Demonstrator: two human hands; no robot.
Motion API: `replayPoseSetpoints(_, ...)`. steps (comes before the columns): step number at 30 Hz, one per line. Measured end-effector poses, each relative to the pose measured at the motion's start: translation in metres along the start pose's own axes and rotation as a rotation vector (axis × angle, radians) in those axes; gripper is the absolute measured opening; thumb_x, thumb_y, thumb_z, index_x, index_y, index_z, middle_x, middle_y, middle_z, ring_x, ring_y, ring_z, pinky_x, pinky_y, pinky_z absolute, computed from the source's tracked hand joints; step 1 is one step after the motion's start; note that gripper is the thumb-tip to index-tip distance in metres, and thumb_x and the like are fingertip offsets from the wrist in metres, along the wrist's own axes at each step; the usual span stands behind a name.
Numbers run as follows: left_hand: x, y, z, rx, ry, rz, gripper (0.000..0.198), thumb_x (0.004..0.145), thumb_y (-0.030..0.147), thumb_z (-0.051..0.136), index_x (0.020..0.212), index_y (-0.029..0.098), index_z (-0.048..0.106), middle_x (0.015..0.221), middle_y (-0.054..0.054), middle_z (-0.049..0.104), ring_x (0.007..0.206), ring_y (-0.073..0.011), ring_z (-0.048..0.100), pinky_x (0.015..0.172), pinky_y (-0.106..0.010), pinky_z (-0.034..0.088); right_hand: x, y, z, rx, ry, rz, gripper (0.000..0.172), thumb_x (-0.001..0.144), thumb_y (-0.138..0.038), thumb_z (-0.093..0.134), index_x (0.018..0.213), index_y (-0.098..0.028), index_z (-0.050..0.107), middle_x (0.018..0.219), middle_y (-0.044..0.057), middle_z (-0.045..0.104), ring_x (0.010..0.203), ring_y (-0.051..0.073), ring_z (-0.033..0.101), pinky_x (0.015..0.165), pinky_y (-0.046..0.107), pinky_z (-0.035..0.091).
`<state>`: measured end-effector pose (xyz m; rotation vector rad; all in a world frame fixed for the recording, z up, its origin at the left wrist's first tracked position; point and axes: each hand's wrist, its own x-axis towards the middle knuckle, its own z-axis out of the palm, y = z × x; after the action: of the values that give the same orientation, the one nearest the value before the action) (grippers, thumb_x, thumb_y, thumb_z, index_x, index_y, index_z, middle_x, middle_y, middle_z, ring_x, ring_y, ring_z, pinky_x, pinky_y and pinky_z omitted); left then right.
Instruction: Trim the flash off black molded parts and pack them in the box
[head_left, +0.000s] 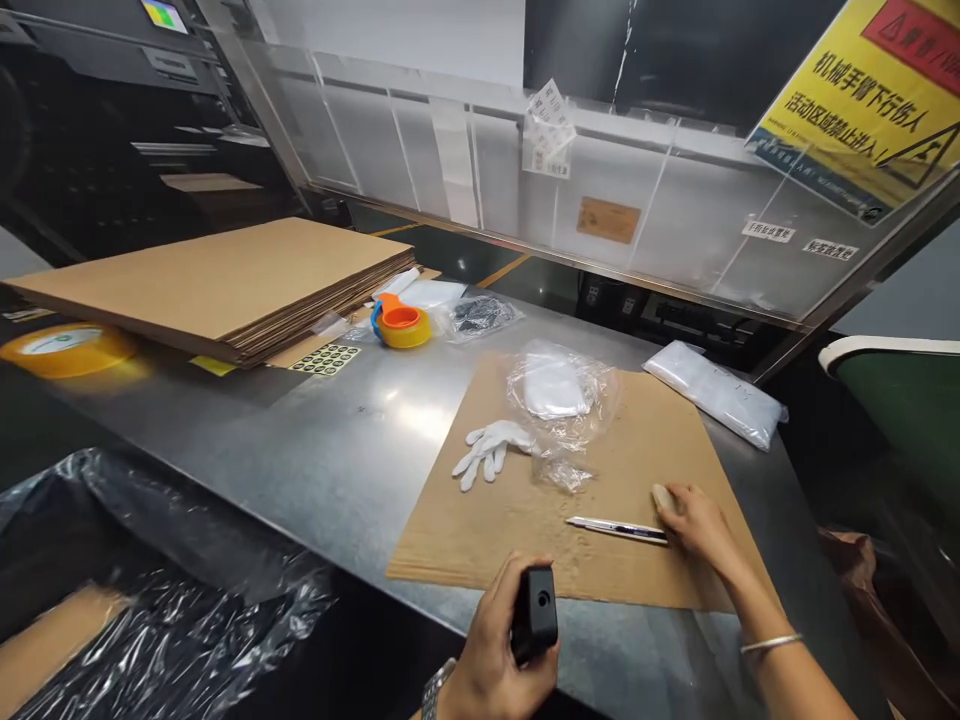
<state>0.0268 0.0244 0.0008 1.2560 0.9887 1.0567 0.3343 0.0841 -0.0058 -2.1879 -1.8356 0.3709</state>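
Note:
My left hand (499, 640) is closed around a small black device (534, 612), held upright over the near edge of a flat cardboard sheet (480, 520). Over on that sheet, my right hand (694, 520) rests with its fingertips on the end of a silver pen (615, 529) and beside a small pale object (663, 497); whether it grips either I cannot tell. Farther back on the sheet lie a white glove (491, 448) and a crumpled clear plastic bag (562, 405) with something white inside.
The steel table (337, 450) carries a stack of cardboard sheets (217, 280) at the back left, an orange tape dispenser (401, 322), a yellow tape roll (67, 348), a sticker sheet (326, 358) and bagged items (716, 392). A plastic-lined bin (150, 600) stands at the near left.

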Motion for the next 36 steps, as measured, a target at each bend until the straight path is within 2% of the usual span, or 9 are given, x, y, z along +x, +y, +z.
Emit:
replayPoseSetpoints(4,-0.002,-0.001,-0.009,0.131,-0.14,0.082,0.048,0.056,0.003,0.061,0.099,0.023,0.063,0.089,-0.006,0.061,0.082,-0.0242,0.055,0.077,-0.03,0.042,-0.048,-0.05,-0.016,0.144,-0.028,-0.205,0.036,0.086,-0.036,0.046,0.117,-0.022,0.056,0.109,0.009,0.054,0.09,0.017,0.055,0.082,0.027,0.043)
replayPoseSetpoints(6,-0.001,-0.002,-0.009,0.195,-0.202,0.111,0.045,0.055,0.003,0.06,0.096,0.022,0.061,0.085,-0.006,0.06,0.077,-0.023,0.055,0.072,-0.03,0.042,-0.079,-0.086,-0.017,0.353,-0.068,-0.565,0.04,0.088,-0.035,0.045,0.127,-0.026,0.047,0.117,0.009,0.049,0.097,0.019,0.052,0.085,0.03,0.043)
replayPoseSetpoints(9,-0.002,-0.005,-0.007,0.262,-0.292,0.244,0.037,0.055,0.011,0.062,0.091,0.02,0.059,0.08,-0.005,0.058,0.07,-0.022,0.054,0.065,-0.031,0.042,-0.107,-0.128,-0.014,0.488,-0.035,-0.954,0.049,0.088,-0.04,0.043,0.133,-0.022,0.04,0.097,0.009,0.052,0.083,0.019,0.049,0.072,0.032,0.046)
replayPoseSetpoints(15,-0.019,-0.023,-0.016,0.366,-0.351,0.38,0.075,0.052,0.009,0.058,0.125,0.021,0.044,0.105,-0.01,0.061,0.094,-0.0293,0.057,0.08,-0.036,0.045,-0.108,-0.135,-0.012,0.495,-0.233,-0.827,0.045,0.088,-0.027,0.045,0.132,-0.021,0.04,0.102,0.01,0.047,0.091,0.019,0.045,0.078,0.035,0.045)
replayPoseSetpoints(20,-0.031,-0.031,-0.026,0.26,-0.403,0.316,0.076,0.06,0.015,0.067,0.132,0.024,0.044,0.124,-0.013,0.056,0.111,-0.0356,0.051,0.095,-0.042,0.038,-0.118,-0.134,-0.006,0.537,-0.244,-0.842,0.046,0.088,-0.032,0.047,0.133,-0.025,0.041,0.1,0.008,0.048,0.088,0.019,0.047,0.075,0.032,0.046)
replayPoseSetpoints(25,-0.031,-0.02,-0.011,-0.245,-0.336,0.005,0.055,0.073,0.038,0.061,0.125,0.02,0.053,0.123,-0.012,0.057,0.117,-0.0367,0.045,0.101,-0.045,0.031,-0.116,-0.137,0.014,0.876,-0.208,-0.551,0.041,0.089,-0.037,0.046,0.128,-0.028,0.048,0.099,0.006,0.048,0.09,0.017,0.05,0.079,0.031,0.045)
replayPoseSetpoints(30,-0.026,-0.021,0.009,-0.785,-0.063,-0.419,0.047,0.082,0.05,0.047,0.115,0.018,0.06,0.116,-0.011,0.062,0.121,-0.0305,0.044,0.104,-0.043,0.028,-0.124,-0.148,0.046,0.971,-0.072,-0.286,0.039,0.09,-0.036,0.045,0.128,-0.028,0.049,0.104,0.006,0.049,0.098,0.018,0.051,0.087,0.031,0.043)
replayPoseSetpoints(33,-0.016,-0.021,0.006,-1.08,0.049,-0.515,0.047,0.084,0.052,0.041,0.111,0.019,0.062,0.117,-0.012,0.062,0.121,-0.0282,0.046,0.102,-0.044,0.033,-0.141,-0.147,0.064,0.956,-0.075,-0.356,0.043,0.091,-0.038,0.042,0.132,-0.026,0.045,0.102,0.008,0.05,0.096,0.019,0.053,0.083,0.032,0.045)
replayPoseSetpoints(36,-0.003,-0.015,-0.006,-1.149,0.098,-0.595,0.043,0.086,0.047,0.041,0.107,0.015,0.061,0.109,-0.014,0.065,0.111,-0.0288,0.054,0.094,-0.049,0.04,-0.162,-0.136,0.076,0.917,-0.078,-0.504,0.047,0.089,-0.046,0.042,0.132,-0.027,0.045,0.094,0.007,0.052,0.082,0.017,0.055,0.068,0.029,0.048)
